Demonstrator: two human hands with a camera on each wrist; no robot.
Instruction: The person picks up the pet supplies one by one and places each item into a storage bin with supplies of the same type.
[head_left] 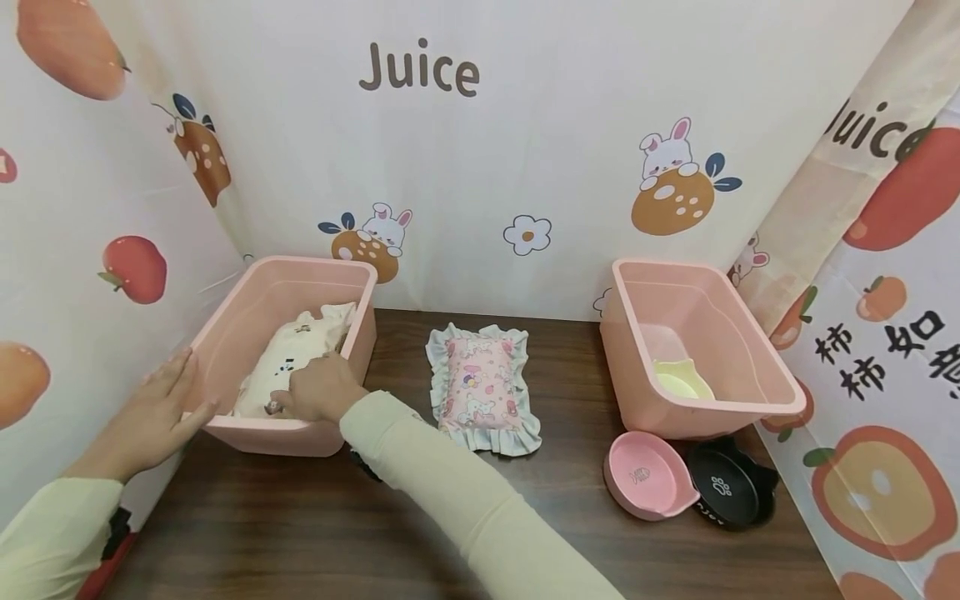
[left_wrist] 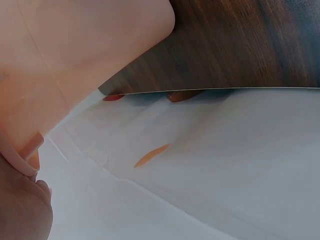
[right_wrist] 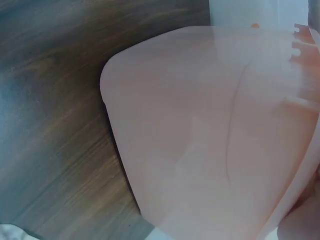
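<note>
A white cushion with small printed figures lies inside the left pink bin. Over its lower right part is my right hand, fingers bent down and thumb across the fabric, gripping it; some fingertips are hidden. My left hand touches the bin's left rim with fingers extended and thumb apart. In the left wrist view, part of the left hand shows by the bin's rim. The right wrist view shows the bin's outer wall and a bit of the right hand at the edge.
A pink cushion with a ruffled edge lies between the bins. The right pink bin holds a yellow-green dish. Before it, a pink bowl touches a black bowl. Printed cloth surrounds the wooden table.
</note>
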